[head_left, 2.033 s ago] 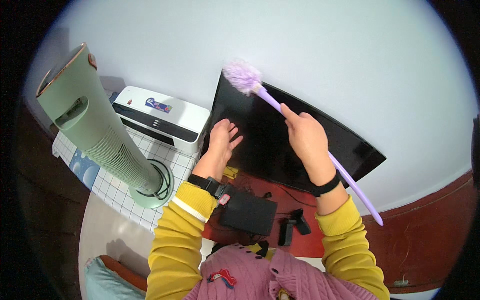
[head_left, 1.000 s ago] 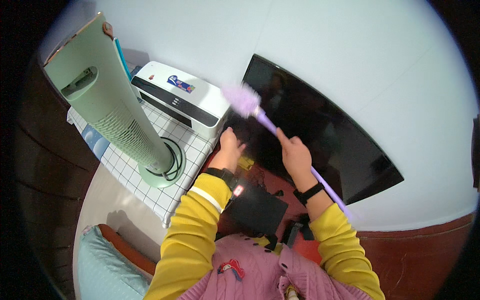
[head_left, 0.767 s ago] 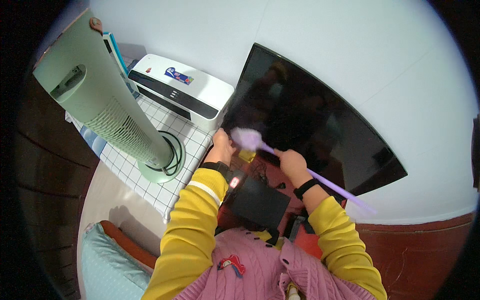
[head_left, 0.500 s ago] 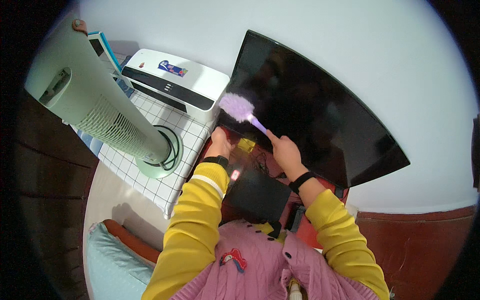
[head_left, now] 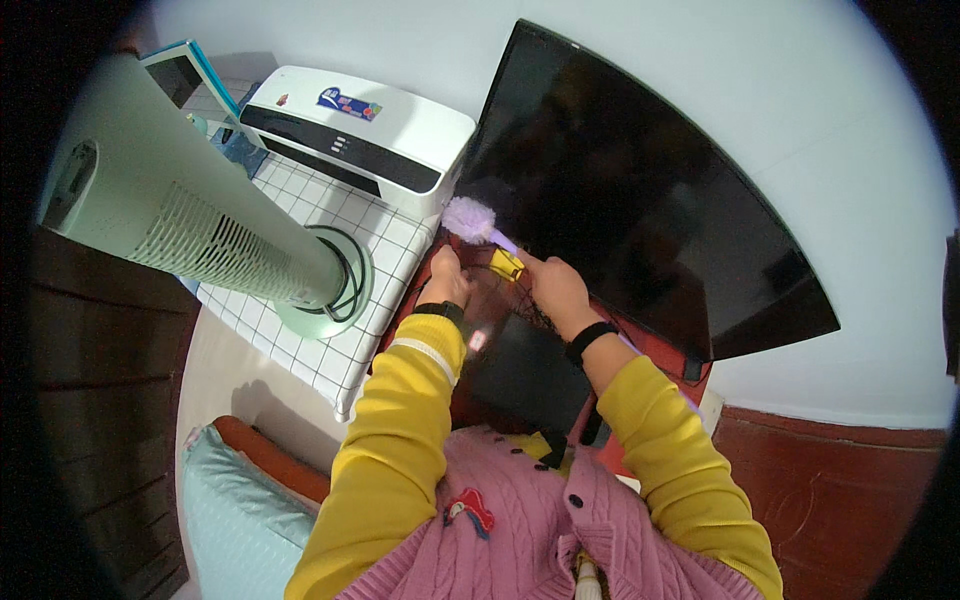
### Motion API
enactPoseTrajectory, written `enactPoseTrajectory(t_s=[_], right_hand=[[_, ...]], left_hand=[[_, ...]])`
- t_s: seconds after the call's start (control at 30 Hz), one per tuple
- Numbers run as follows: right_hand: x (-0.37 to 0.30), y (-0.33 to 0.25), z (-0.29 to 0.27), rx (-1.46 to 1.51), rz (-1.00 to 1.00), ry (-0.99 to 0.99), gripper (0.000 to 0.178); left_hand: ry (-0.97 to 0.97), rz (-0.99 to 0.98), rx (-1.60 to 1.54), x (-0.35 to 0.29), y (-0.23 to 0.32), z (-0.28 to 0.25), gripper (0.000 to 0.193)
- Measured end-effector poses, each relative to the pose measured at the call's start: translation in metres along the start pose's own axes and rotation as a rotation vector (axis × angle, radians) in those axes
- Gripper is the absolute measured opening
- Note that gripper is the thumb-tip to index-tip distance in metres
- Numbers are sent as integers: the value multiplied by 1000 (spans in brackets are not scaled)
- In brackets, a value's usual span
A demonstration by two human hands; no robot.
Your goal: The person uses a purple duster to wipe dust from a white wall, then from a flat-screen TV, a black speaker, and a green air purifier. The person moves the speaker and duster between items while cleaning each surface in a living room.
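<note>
A lilac fluffy duster with a purple handle is in my right hand, whose fingers are closed round the handle. Its head is by the lower left corner of a large black television, close to the end of the white appliance; contact cannot be made out. My left hand is held low by the edge of the red stand, thumb apart from the fingers, with nothing seen in it. Between the hands lie a small yellow object and dark cables.
A white appliance with a black front band sits on a checked cloth, behind a tall pale green tower fan. A black flat box lies before me. Beside me is a light blue cushion.
The duster has come down from the screen toward its lower left corner and the stand, with my right hand moving nearer. The whole view has shifted slightly. My left hand stays by the stand's edge.
</note>
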State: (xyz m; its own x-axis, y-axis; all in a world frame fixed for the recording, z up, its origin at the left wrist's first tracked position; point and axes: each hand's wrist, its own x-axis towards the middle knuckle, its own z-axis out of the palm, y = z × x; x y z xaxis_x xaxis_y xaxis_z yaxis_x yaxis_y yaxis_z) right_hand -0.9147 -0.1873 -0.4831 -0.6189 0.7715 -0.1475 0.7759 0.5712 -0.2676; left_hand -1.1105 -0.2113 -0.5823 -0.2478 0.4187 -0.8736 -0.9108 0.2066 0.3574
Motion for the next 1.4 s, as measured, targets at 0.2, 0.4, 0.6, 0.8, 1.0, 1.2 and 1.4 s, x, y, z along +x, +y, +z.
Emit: enactPoseTrajectory(t_s=[0.2,0.4,0.6,0.8,1.0,1.2,1.4], right_hand=[[-22,29,-17,-73,154,-146,31],[-88,94,-63,-16,415,-197,42],[-156,120,-121,304,95,498,40],[-175,152,-67,61,152,499,49],[-201,179,-30,-203,336,129,40],[-217,196,-111,26,170,745,44],[-223,225,-87,45,246,606,41]], left_hand=[[-25,-30,65,-16,11,0,42],[34,-1,171,15,3,1,47],[-322,-55,191,2,-6,17,51],[-240,-85,115,-65,-36,87,63],[-319,-127,154,-109,-69,106,66],[-323,-143,132,-127,-98,115,62],[-437,-177,70,-159,-120,136,63]])
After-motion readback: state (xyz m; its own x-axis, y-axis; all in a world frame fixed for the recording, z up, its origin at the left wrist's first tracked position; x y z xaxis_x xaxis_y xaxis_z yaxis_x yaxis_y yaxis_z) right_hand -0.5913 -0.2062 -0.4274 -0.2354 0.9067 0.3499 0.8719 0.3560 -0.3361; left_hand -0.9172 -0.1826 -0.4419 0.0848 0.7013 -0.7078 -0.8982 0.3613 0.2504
